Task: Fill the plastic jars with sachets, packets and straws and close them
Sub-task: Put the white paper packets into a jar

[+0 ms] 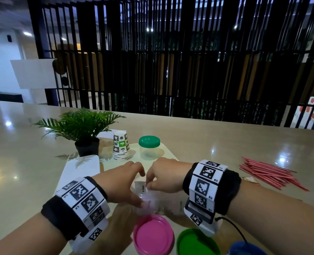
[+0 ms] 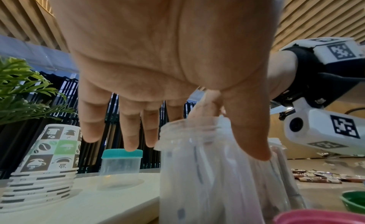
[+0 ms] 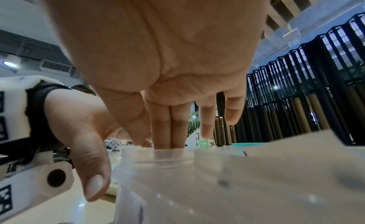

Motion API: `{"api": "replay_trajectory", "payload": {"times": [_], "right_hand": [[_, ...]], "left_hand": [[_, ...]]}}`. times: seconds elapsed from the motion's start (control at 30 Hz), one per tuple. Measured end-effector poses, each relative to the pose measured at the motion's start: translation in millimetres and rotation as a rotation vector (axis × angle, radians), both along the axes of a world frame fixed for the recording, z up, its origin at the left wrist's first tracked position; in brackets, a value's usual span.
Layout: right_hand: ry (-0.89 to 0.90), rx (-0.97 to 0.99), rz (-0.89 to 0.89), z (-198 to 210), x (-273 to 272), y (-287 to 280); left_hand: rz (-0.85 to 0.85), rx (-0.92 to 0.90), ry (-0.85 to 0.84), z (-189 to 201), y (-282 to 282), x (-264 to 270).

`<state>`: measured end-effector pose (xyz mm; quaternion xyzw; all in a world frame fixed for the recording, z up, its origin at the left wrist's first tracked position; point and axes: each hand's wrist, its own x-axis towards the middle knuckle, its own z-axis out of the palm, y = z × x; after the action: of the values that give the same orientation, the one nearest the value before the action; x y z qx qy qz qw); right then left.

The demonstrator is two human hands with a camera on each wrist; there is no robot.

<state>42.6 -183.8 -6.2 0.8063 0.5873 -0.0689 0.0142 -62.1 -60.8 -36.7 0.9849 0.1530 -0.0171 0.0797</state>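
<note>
A clear plastic jar [image 1: 152,201] stuffed with white sachets [image 1: 141,187] stands open on the table just in front of me. My left hand [image 1: 137,188] steadies it. In the left wrist view the thumb lies on the side of the jar [image 2: 197,172], the index finger passes behind its neck, and the other fingers hang straight. My right hand [image 1: 149,183] is over the mouth. Its straight index and middle fingers [image 3: 168,133] reach down into the jar [image 3: 197,172] onto the sachets. Red straws [image 1: 268,173] lie in a heap at the right.
Loose pink [image 1: 153,234], green [image 1: 196,243] and blue [image 1: 244,249] lids lie near the front edge. Behind my hands a cream board [image 1: 168,150] carries a jar with a teal lid [image 1: 149,148] and stacked paper cups [image 1: 121,146]. A potted plant [image 1: 82,126] stands left; brown packets [image 2: 320,178] lie right.
</note>
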Motion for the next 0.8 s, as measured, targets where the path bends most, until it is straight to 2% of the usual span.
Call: {"api": "replay_trajectory", "payload": {"times": [0.23,0.53,0.7,0.8], "right_hand": [[-0.069,-0.172,0.012,-10,7,3],[0.076,-0.087,0.059,-4,4,7],[0.088,-0.114,0.033,-1,6,11],[0.082,-0.128,0.02,1,5,11]], "left_hand": [[-0.051,0.025,0.013,-6,0,-2],[-0.048,-0.064,-0.034,-3,8,-4],[0.016,-0.348,-0.142,-5,16,-11],[0.197,-0.506,-0.381,-2,45,-15]]}}
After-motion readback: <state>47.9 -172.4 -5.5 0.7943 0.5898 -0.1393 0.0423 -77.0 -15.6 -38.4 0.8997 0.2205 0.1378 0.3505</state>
